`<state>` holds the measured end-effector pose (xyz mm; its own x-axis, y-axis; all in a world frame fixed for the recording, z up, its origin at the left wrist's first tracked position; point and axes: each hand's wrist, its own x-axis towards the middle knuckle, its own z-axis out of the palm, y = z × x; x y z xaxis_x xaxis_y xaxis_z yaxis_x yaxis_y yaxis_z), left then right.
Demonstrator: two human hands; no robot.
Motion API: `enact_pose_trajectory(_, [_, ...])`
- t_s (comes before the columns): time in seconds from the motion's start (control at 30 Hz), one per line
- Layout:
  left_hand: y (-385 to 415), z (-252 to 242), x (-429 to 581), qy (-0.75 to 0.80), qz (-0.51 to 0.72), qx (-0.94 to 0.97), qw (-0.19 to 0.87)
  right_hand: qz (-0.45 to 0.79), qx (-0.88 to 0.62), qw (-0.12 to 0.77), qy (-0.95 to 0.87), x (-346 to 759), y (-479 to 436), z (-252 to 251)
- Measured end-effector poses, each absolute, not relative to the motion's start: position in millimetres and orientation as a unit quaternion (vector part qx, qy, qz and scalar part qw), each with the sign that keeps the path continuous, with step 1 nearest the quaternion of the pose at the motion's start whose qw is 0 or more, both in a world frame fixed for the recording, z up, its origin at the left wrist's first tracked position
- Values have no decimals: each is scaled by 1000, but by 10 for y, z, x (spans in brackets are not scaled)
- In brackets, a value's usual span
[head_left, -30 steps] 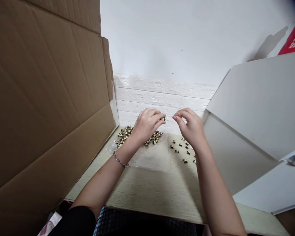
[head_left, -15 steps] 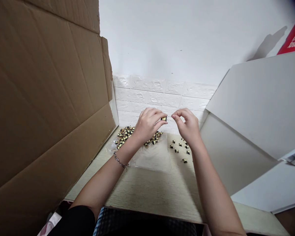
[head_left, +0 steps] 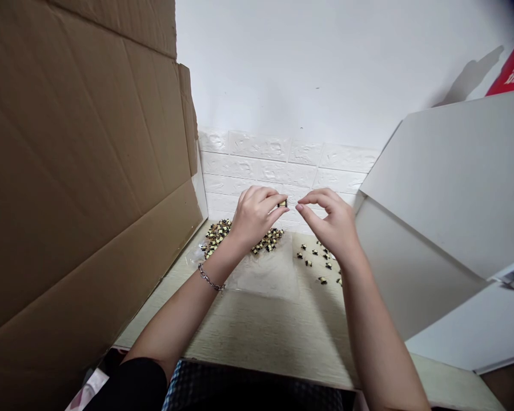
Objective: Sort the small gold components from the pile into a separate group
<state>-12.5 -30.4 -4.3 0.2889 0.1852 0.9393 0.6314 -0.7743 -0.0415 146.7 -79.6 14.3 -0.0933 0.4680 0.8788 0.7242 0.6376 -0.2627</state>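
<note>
My left hand (head_left: 257, 214) is raised over the table, its thumb and forefinger pinching a small transformer (head_left: 283, 204) with a yellow wound middle and a dark, toothed pin edge. To its right my right hand (head_left: 329, 220) hovers, thumb and forefinger pointing at the part with their tips slightly apart; nothing shows between them. Beneath and behind the left hand lies a pile of similar yellow-and-black transformers (head_left: 268, 242) on a clear plastic bag (head_left: 263, 279). Several loose transformers (head_left: 308, 263) lie scattered on the table below the right hand.
A tall cardboard sheet (head_left: 89, 171) walls off the left side. White panels (head_left: 445, 171) stand at the right, with a red printed item (head_left: 512, 68) above them. A white brick-patterned wall (head_left: 261, 148) closes the back of the pale tabletop (head_left: 248, 331).
The transformer has turned in my left fingers, so its pin row now shows. My right thumb and forefinger have parted a little, and that hand has shifted slightly right.
</note>
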Motion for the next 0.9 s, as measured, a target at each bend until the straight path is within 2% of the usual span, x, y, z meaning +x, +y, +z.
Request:
enact_pose_trajectory(0.3, [-316,-43,-129,-253,-525,-785,209,-87,-416,540,-727,1489,-751,124])
enact_pose_trajectory(0.6, [-329,-13,-104,-233,-542,-795,140,-20,-421,553,-719,1539,-577,50])
enact_pose_trajectory(0.9, [-320,-27,-125,-295,-522,-781,174,12,-422,589,-690,1566,-644,97])
